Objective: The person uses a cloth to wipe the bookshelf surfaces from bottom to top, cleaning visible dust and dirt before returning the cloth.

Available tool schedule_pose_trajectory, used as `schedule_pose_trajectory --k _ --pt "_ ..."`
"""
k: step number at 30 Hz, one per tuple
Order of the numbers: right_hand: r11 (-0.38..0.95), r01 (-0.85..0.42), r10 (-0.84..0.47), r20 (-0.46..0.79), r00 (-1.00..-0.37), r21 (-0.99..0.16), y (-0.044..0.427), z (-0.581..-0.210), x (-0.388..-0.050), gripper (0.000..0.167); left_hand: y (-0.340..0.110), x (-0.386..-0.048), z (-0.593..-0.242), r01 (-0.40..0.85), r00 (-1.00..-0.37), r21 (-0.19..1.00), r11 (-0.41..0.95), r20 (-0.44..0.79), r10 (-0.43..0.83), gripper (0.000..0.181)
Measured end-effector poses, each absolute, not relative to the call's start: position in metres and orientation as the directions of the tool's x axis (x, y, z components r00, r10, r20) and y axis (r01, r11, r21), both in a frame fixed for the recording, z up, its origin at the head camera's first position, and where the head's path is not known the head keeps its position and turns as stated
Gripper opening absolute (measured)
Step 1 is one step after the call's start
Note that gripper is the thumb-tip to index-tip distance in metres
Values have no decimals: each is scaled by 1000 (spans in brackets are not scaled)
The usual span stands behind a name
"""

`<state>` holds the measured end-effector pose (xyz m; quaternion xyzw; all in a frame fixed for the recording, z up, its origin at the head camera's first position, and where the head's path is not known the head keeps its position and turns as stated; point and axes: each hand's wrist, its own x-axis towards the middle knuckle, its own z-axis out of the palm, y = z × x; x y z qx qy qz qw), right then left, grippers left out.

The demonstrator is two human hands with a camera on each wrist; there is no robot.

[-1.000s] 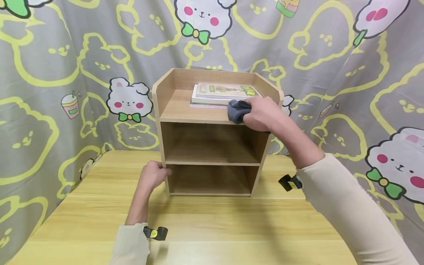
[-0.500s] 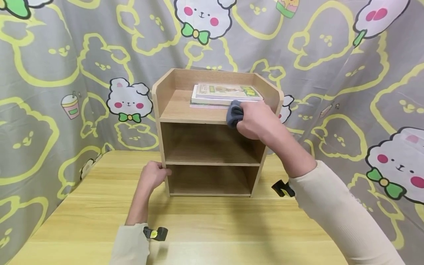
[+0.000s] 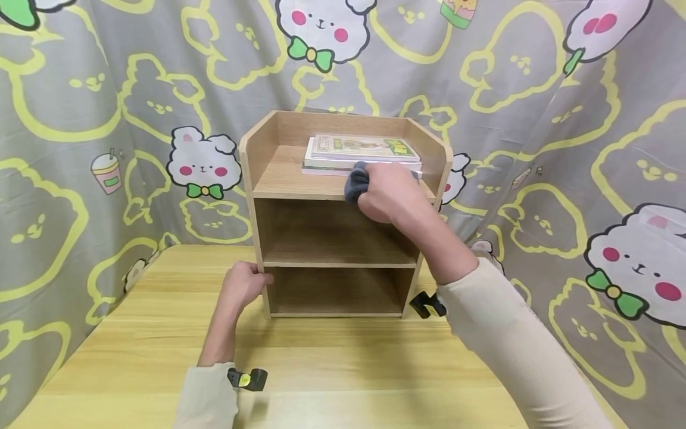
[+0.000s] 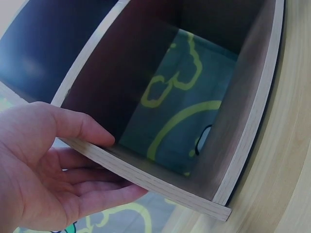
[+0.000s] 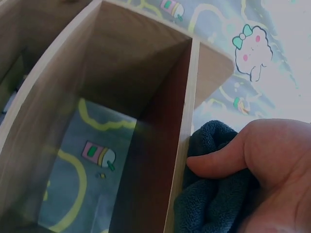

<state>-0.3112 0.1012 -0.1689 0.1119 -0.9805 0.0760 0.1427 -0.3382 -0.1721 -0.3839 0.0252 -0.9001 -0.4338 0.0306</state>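
Observation:
A small wooden shelf unit (image 3: 337, 264) stands on the table, with two open compartments under its top board. My right hand (image 3: 393, 190) grips a bunched dark blue-grey cloth (image 3: 356, 183) at the front edge of the top board. In the right wrist view the thumb presses into the towelling cloth (image 5: 214, 199), which touches the board's edge. Low on the unit's left side, my left hand (image 3: 243, 285) holds the side panel. The left wrist view shows the thumb inside and the fingers outside that panel (image 4: 146, 180).
A short stack of books (image 3: 361, 156) lies on the top board, just behind the cloth. Raised edges close the board at the back and sides. A patterned grey curtain (image 3: 214, 101) hangs behind and beside the wooden table (image 3: 321, 369).
My right hand has moved left along the front edge of the top board, carrying the cloth. The left hand keeps its hold on the side panel. The head view has shifted slightly.

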Motion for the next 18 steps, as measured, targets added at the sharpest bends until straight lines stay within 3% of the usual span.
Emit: schedule_pose_trajectory --k 9,18 --pt "956 -209 -150 269 -951 -204 53 -175 -312 32 -173 -338 -384 -34 -996 783 621 27 -88 25" --pt "958 -269 -231 290 -929 -98 -2 -183 -308 51 -171 -338 -383 -30 -996 790 612 30 -87 24"
